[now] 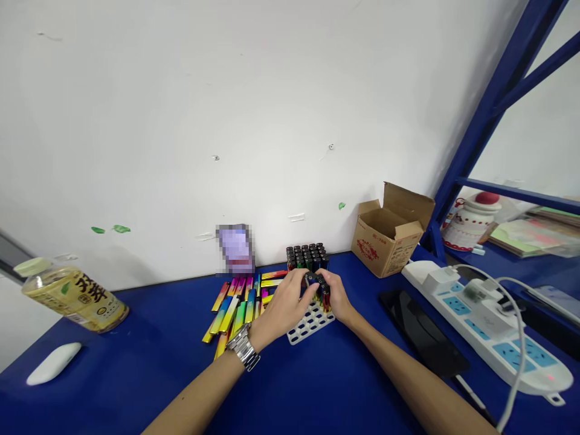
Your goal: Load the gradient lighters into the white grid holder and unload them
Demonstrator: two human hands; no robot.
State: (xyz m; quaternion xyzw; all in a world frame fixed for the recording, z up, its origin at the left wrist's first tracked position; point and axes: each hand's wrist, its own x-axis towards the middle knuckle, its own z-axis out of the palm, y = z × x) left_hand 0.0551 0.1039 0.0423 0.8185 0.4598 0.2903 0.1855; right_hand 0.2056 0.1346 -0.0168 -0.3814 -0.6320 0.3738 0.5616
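My left hand (283,305) and my right hand (335,296) meet over a white tray (304,326) with rows of holes, on the blue table (158,362). Both hands have their fingers curled around black-topped lighters (317,283) standing in the tray's far rows. Left of the tray lies a loose pile of colourful lighters (235,305), flat on the table. A silver watch (244,349) is on my left wrist.
A drink bottle (75,293) and a white mouse (53,362) are at the far left. An open cardboard box (392,232) stands at the back right. A white power strip (489,326) with cables, a black phone (423,332) and a blue shelf frame (489,109) fill the right.
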